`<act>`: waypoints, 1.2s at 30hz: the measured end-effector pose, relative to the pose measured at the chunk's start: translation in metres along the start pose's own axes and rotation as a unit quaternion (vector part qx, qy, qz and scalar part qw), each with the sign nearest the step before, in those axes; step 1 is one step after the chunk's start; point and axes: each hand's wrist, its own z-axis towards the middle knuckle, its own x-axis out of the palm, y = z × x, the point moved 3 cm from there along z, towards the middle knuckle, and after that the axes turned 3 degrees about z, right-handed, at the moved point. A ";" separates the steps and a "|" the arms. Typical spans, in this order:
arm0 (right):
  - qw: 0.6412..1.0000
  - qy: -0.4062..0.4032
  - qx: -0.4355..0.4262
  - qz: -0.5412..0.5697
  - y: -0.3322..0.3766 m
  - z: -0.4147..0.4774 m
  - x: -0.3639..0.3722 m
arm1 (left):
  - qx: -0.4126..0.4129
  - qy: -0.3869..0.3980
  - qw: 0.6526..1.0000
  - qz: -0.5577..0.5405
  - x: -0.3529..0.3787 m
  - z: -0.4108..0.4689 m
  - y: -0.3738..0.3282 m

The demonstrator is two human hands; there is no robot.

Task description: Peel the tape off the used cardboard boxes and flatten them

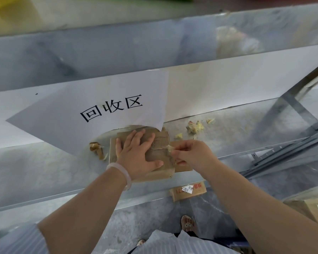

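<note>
I wear a pale, milky pink bangle round my left wrist. My short sleeve and shirt front are light with fine blue-grey stripes. My left hand and right hand are bare. A brown open-toed sandal is on one foot.

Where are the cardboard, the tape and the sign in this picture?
cardboard point(155, 173): head view, its near edge.
tape point(170, 147): head view, its crumpled yellowish end.
sign point(77, 131): head view, blank paper at the lower left of the characters.
</note>
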 end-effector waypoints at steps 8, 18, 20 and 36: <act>0.940 0.014 -0.168 -0.298 0.031 -0.007 0.005 | -0.003 0.000 1.000 -0.002 0.001 0.001 0.000; 0.965 0.021 -0.117 -0.234 0.034 -0.001 0.013 | -0.006 -0.004 1.000 0.003 0.002 0.001 0.000; 0.971 0.016 -0.108 -0.213 0.035 -0.001 0.014 | -0.007 -0.005 1.000 0.002 0.002 0.000 -0.001; 0.999 0.007 0.028 0.035 0.013 0.009 -0.002 | -0.013 -0.005 1.000 -0.023 0.003 0.003 0.002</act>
